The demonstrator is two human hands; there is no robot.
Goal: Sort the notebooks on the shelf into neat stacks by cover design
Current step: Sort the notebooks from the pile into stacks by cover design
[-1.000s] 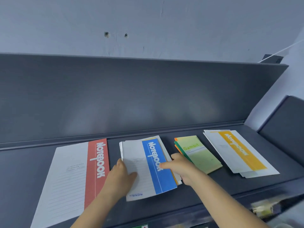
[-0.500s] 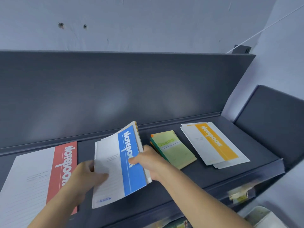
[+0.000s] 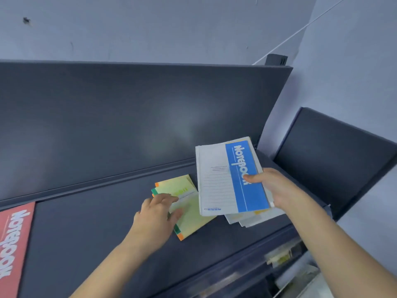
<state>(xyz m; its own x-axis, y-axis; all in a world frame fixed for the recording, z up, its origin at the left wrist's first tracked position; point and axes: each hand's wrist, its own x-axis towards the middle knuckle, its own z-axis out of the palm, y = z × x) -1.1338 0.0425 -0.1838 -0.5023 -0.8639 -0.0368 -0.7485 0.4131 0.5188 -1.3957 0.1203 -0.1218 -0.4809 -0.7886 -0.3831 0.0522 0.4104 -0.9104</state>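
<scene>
Holding blue-striped notebooks (image 3: pixel 232 177) clear of the shelf (image 3: pixel 86 233), over the yellow-striped pile (image 3: pixel 247 219) at the right end, with the right hand (image 3: pixel 277 190) pinching them, thumb on the cover. Resting left hand (image 3: pixel 156 216), fingers loosely straight, on the green pads (image 3: pixel 189 214) just left. Noting red-striped notebook (image 3: pixel 15 244) lying far left, partly cut off

blue-striped notebooks (image 3: pixel 232 179) lifted above shelf (image 3: pixel 86 222), beside green stack (image 3: pixel 189 211)

- The large notebook (image 3: pixel 12 244) lies at the shelf's (image 3: pixel 86 233) far left.
- The small stack (image 3: pixel 189 214) lies mid-shelf, under the left hand (image 3: pixel 154 220).
- The held bundle (image 3: pixel 217 179), in the right hand (image 3: pixel 277 190), hangs above the rightmost stack (image 3: pixel 247 220), right of the small stack.
</scene>
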